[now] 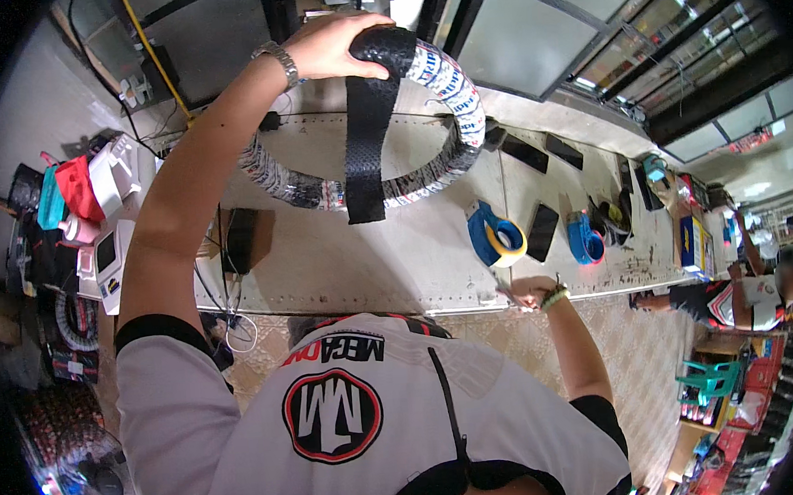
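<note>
One white-and-black wrapped ring point(454, 90)

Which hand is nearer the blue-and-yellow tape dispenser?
Right. The right hand is just below the tape dispenser in view, by the near edge of the table; the left hand is farther, up-left, on the wrapped ring.

Strip point(367, 148) is hanging across ring point(447, 80) over tabletop point(352, 269); tape dispenser point(480, 232) is lying right of ring. Phone point(543, 232) is lying just right of dispenser, second dispenser point(584, 253) sitting farther right. Two more phones point(525, 154) are lying behind these.
</note>
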### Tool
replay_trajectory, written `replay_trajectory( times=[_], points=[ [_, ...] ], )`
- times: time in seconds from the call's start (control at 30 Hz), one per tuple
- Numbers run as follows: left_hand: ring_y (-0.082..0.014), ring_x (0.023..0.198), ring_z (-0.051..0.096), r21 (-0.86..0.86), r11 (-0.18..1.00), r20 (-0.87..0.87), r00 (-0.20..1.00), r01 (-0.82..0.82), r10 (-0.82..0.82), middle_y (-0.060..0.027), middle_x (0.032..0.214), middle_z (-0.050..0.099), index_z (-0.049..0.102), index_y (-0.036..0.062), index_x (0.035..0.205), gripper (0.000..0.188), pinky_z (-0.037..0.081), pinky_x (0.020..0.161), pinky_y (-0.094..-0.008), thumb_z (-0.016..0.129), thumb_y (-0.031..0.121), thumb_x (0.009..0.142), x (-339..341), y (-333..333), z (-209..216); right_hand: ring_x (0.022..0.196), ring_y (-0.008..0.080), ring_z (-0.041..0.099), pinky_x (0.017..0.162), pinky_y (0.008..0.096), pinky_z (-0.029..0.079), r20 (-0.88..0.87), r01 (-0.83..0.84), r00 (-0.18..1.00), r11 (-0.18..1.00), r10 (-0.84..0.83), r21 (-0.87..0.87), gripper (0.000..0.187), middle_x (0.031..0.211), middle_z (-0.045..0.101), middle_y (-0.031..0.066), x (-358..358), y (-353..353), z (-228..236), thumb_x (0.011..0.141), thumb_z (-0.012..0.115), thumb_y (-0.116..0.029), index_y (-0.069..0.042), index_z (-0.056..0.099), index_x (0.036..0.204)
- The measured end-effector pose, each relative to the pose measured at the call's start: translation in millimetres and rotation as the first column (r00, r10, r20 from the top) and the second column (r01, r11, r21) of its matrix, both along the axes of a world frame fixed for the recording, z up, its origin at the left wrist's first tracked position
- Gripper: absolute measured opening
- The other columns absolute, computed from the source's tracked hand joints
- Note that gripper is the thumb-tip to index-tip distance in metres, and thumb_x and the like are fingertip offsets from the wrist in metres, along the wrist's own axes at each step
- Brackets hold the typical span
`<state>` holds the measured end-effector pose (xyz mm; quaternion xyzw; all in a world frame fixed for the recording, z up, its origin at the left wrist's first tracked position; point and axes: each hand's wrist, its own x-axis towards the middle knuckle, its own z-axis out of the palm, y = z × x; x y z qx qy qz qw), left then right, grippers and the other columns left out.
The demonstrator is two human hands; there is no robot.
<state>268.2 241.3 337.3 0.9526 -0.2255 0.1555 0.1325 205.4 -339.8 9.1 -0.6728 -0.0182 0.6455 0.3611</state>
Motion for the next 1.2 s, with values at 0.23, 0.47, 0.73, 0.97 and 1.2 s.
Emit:
replay_trajectory(
  times=[0.23,0.47,0.73,0.97,1.2],
  points=[
    [-0.0320,0.110,0.064,-0.014,0.999,0.068,0.997,0.031,-0.029,-0.0144,0.123,0.065,0.055,0.0131,0.132,0.074,0.051,0.095,-0.0413,0.080,0.050,0.074,-2.6,0.0,-1.2,0.071,0.0320,0.063,0.062,0.0447,0.051,0.675,-0.449,0.457,0.805,0.579,-0.388,0.061,0.089,0.059,0.0157,-13.3,108.7,181.1,0.086,0.060,-0.062,-0.006,0.059,0.112],
    [-0.0286,0.109,0.065,0.024,1.000,0.067,0.998,0.018,-0.020,-0.0125,0.121,0.066,0.052,0.0178,0.136,0.072,0.051,0.096,-0.0409,0.079,0.048,0.076,-2.1,-3.0,-0.7,0.088,0.0377,0.068,0.073,0.0453,0.054,0.907,-0.173,-0.161,0.893,0.390,-0.415,0.079,0.103,0.064,0.0203,29.5,224.8,292.4,0.074,0.068,-0.069,0.000,0.058,0.112],
    [-0.0289,0.109,0.065,0.024,0.999,0.029,0.999,-0.027,0.027,-0.0141,0.121,0.066,0.053,0.0147,0.136,0.074,0.051,0.095,-0.0397,0.082,0.044,0.074,-14.8,-12.3,8.2,0.077,0.0343,0.069,0.064,0.0411,0.053,0.886,-0.322,-0.335,0.845,0.321,-0.427,0.057,0.082,0.069,0.0173,60.0,268.6,315.9,0.079,0.069,-0.057,-0.006,0.063,0.103],
    [-0.0282,0.116,0.061,0.027,0.996,-0.045,0.995,-0.084,0.085,-0.0120,0.126,0.063,0.054,0.0160,0.134,0.072,0.049,0.099,-0.0373,0.080,0.047,0.074,-22.2,-18.7,13.1,0.089,0.0359,0.068,0.074,0.0436,0.054,0.883,-0.302,-0.121,0.830,0.454,-0.469,0.069,0.102,0.069,0.0142,46.6,268.7,333.7,0.076,0.070,-0.065,-0.006,0.060,0.112],
    [-0.0283,0.114,0.062,0.033,0.998,0.001,0.998,-0.055,0.055,-0.0118,0.123,0.064,0.054,0.0167,0.134,0.074,0.049,0.098,-0.0387,0.079,0.051,0.073,-16.6,-19.5,12.3,0.073,0.0319,0.068,0.064,0.0418,0.052,0.926,-0.347,-0.291,0.875,0.241,-0.337,0.054,0.074,0.068,0.0133,52.5,296.3,324.9,0.077,0.072,-0.055,-0.004,0.066,0.092]
  ],
)
